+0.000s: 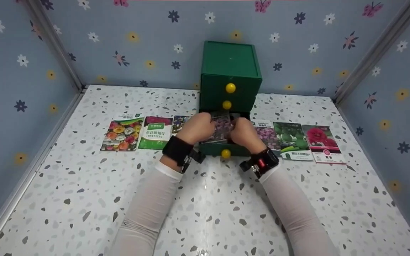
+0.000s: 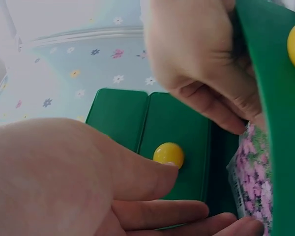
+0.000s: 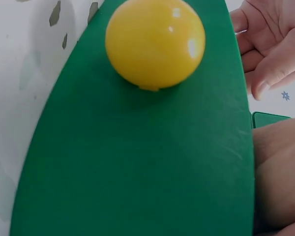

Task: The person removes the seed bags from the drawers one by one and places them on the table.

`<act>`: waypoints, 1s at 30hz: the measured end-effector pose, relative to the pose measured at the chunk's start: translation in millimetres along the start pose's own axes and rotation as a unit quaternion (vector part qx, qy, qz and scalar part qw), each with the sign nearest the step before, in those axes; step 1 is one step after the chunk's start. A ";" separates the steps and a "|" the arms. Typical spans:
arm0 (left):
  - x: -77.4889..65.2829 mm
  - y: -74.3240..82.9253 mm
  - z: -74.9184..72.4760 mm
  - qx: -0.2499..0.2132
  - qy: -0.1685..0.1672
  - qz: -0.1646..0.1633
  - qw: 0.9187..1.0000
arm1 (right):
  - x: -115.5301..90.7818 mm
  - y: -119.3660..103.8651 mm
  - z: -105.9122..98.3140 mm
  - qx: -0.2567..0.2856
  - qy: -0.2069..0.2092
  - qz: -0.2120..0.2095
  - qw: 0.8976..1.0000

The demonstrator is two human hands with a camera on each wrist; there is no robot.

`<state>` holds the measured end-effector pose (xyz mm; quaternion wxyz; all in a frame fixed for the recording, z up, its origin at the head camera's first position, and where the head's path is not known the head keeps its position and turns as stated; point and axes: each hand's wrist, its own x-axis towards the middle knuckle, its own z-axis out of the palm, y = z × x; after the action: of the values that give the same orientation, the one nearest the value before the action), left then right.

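Note:
A small green drawer cabinet [image 1: 230, 60] with yellow ball knobs stands against the back wall, its bottom drawer [image 1: 212, 149] pulled out. Inside that drawer is a seed packet [image 2: 255, 177] printed with pink flowers, in a clear glossy sleeve. My right hand [image 1: 246, 133] reaches in over the drawer front, fingers curled at the packet's edge; its thumb is mostly hidden. On the packet's other side, my left hand [image 1: 196, 128] is at the drawer, with thumb and fingers spread and relaxed in the left wrist view, fingertips close by the packet.
Left of the cabinet lie seed packets showing orange flowers [image 1: 121, 135], a green-and-white label [image 1: 155, 133] and dark blooms [image 1: 180, 122]. To the right are packets with pink flowers [image 1: 267, 137], green fruit [image 1: 292, 138] and red flowers [image 1: 322, 142]. Flowered panels [image 1: 148, 42] enclose the speckled table [image 1: 205, 213].

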<state>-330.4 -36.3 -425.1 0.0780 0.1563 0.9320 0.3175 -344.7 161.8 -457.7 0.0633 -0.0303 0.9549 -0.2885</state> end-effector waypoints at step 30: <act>4.3 11.6 56.5 0.163 -0.015 0.035 0.986 | -11.0 -2.7 -5.4 -0.105 0.002 -0.013 0.994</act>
<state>-317.8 5.9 -462.5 0.0544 0.2047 0.9640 0.1611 -334.5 163.6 -450.6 0.0544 -0.0487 0.9796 -0.1875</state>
